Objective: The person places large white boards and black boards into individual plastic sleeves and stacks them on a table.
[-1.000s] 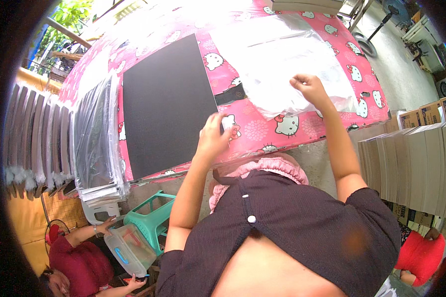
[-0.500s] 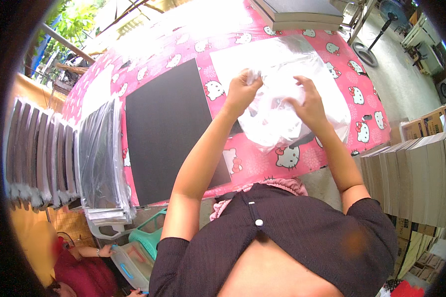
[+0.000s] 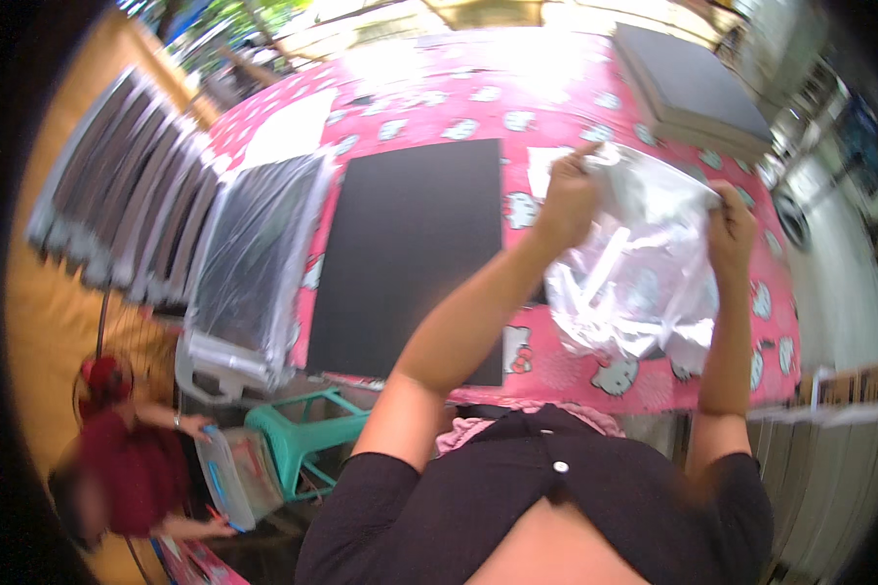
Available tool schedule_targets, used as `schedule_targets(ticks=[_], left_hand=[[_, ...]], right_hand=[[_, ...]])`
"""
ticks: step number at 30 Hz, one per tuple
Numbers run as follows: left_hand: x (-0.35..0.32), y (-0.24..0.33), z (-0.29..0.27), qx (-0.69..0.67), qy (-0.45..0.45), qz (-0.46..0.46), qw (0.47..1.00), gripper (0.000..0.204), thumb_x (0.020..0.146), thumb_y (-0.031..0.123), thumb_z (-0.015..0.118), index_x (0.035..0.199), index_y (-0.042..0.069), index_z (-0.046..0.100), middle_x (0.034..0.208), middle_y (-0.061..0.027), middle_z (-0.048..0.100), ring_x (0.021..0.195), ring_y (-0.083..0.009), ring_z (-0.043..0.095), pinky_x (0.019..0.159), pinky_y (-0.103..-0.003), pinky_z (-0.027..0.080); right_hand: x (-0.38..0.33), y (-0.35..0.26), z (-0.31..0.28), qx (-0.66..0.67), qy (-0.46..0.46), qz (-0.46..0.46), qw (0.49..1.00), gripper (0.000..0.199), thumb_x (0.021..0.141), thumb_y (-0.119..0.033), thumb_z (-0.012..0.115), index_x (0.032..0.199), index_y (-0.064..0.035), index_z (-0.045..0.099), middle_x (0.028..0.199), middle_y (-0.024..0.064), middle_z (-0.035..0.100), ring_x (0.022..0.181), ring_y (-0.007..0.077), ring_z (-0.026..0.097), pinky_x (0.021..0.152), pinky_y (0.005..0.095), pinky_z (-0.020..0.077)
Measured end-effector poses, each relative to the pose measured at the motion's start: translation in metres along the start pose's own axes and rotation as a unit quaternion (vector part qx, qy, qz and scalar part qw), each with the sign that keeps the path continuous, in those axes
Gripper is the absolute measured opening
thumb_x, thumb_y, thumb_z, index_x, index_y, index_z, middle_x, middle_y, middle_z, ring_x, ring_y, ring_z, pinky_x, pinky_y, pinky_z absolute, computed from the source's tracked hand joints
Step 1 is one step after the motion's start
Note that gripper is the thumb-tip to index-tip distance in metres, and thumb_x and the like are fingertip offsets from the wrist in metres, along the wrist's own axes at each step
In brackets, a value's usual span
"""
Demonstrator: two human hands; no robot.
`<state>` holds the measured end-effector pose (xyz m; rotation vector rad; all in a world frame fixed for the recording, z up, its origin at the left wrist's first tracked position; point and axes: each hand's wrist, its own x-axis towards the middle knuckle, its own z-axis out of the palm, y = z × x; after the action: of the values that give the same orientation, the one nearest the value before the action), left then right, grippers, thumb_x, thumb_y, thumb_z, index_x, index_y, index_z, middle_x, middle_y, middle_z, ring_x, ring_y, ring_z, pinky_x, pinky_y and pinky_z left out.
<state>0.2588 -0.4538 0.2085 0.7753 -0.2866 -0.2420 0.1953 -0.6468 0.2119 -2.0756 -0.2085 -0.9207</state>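
A clear plastic bag [image 3: 644,268] hangs stretched between my two hands over the right part of the table. My left hand [image 3: 568,200] pinches its upper left corner, and my right hand [image 3: 731,226] grips the upper right edge. The film is crumpled and shiny lower down, and the pink table cover shows through it. Left of the bag, a large black board [image 3: 410,258] lies flat on the table. Beneath the bag, part of a white sheet [image 3: 541,171] shows beside my left hand.
Bagged black boards [image 3: 254,258] are stacked at the table's left, beside a row of more bagged boards [image 3: 117,185]. A thick dark-topped stack [image 3: 693,83] stands at the back right. Lower left, a person [image 3: 132,468] holds a clear plastic box [image 3: 244,478] near a green stool [image 3: 307,439].
The bunched bag has been spread and lifted between my hands. My right hand has moved right and closed on its edge. The whole view has turned and shifted.
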Motion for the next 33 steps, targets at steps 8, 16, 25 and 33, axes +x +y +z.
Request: schedule_targets(ticks=[8,16,25,33], left_hand=[[-0.068,0.048,-0.018,0.166,-0.006,0.147,0.975,0.025,0.081,0.012,0.054,0.102,-0.002,0.053,0.068,0.0019,0.053,0.056,-0.003,0.046,0.048,-0.022,0.04],[-0.181,0.113,-0.041,0.071,0.229,0.136,0.961,0.019,0.08,0.023,0.06,0.071,0.007,0.056,0.063,0.0004,0.054,0.05,-0.0059,0.047,0.044,-0.026,0.04],[-0.345,0.195,-0.187,-0.311,0.344,0.318,0.827,0.02,0.081,0.031,0.054,0.082,0.011,0.052,0.07,-0.0032,0.053,0.065,-0.0144,0.054,0.06,-0.029,0.047],[-0.75,0.251,-0.301,-0.195,0.668,0.589,0.411,0.045,0.09,0.039,0.029,0.105,-0.001,0.045,0.103,-0.0191,0.051,0.093,-0.0321,0.053,0.082,-0.053,0.042]], right_hand=[[-0.014,-0.003,0.062,0.104,0.114,-0.031,0.988,0.017,0.084,-0.005,0.049,0.095,0.004,0.058,0.089,0.0097,0.059,0.084,0.0153,0.054,0.078,0.0254,0.0411],[-0.034,-0.035,0.132,0.189,0.026,0.011,0.982,0.028,0.086,-0.019,0.051,0.095,0.0067,0.056,0.085,0.0087,0.056,0.079,0.0164,0.051,0.07,0.0236,0.0409],[-0.045,-0.097,0.188,0.095,0.003,-0.139,0.986,0.017,0.082,-0.011,0.047,0.091,0.0037,0.049,0.093,0.0123,0.05,0.084,0.0196,0.048,0.071,0.0235,0.0401],[-0.09,-0.13,0.203,0.029,-0.067,-0.152,0.986,0.034,0.071,-0.009,0.053,0.102,0.002,0.044,0.105,0.0142,0.045,0.095,0.0232,0.043,0.08,0.028,0.0355]])
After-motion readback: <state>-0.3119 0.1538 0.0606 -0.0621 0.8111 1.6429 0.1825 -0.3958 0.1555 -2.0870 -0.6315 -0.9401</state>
